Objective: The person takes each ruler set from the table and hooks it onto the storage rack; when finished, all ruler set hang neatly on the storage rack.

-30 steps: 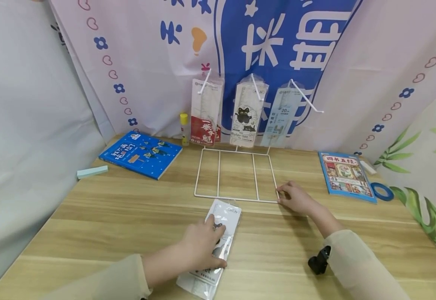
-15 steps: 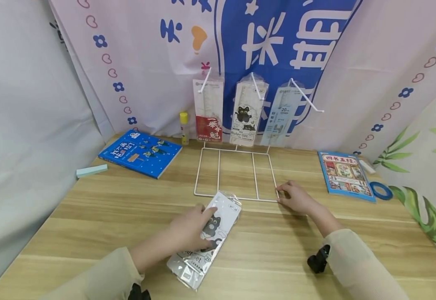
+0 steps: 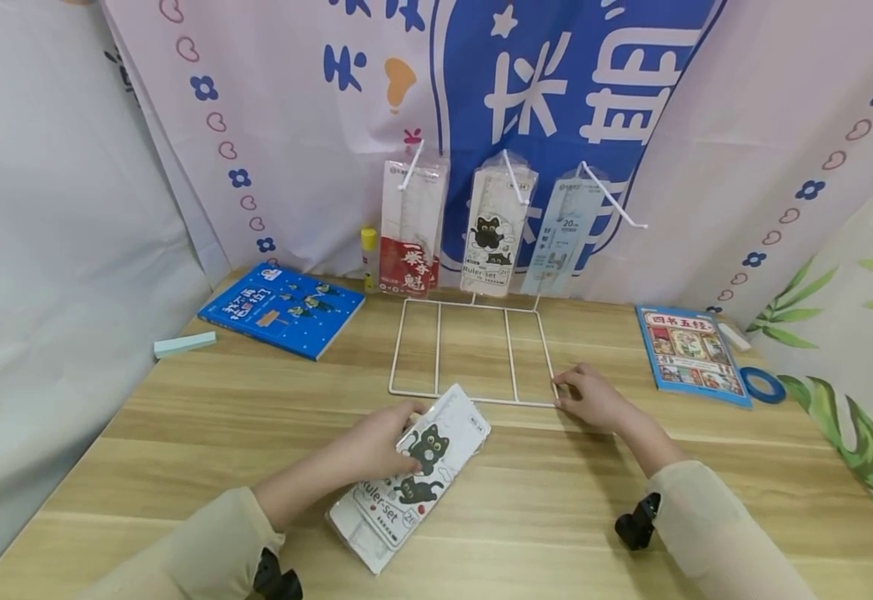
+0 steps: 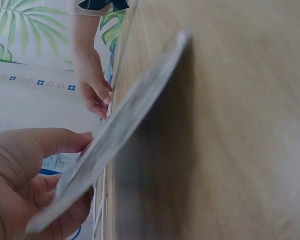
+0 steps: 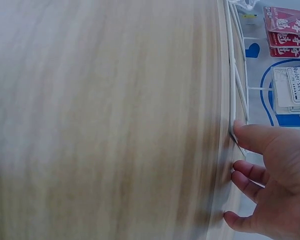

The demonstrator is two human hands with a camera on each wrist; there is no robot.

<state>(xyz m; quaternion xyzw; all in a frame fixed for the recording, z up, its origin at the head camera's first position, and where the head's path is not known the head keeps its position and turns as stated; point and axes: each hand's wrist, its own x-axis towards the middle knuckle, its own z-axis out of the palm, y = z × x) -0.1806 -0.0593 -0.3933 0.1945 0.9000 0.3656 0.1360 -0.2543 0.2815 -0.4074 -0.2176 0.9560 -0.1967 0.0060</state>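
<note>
My left hand (image 3: 379,446) holds a flat packaged ruler set (image 3: 436,458), white with black cats, tilted just off the table. In the left wrist view the thumb lies on one face of the ruler set (image 4: 125,115) and the fingers curl behind it. My right hand (image 3: 594,400) pinches the front right corner of the white wire display rack (image 3: 474,400). The right wrist view has the thumb against the wire, with the corner between thumb and fingers. From the rack's hooks hang red-and-white packages (image 3: 409,225), a cat ruler set (image 3: 498,233) and a light blue package (image 3: 562,237).
A blue book (image 3: 282,310) and a pale teal strip (image 3: 184,344) lie at the left. The yellow-capped glue stick (image 3: 368,258) stands beside the rack. Another book (image 3: 694,354) and a blue tape roll (image 3: 763,385) are at the right. A printed cloth (image 3: 316,167) hangs behind.
The left hand has gone from lying over the ruler set to gripping its left edge; the set has turned clockwise and been lifted and tilted. The right hand stays at the rack corner.
</note>
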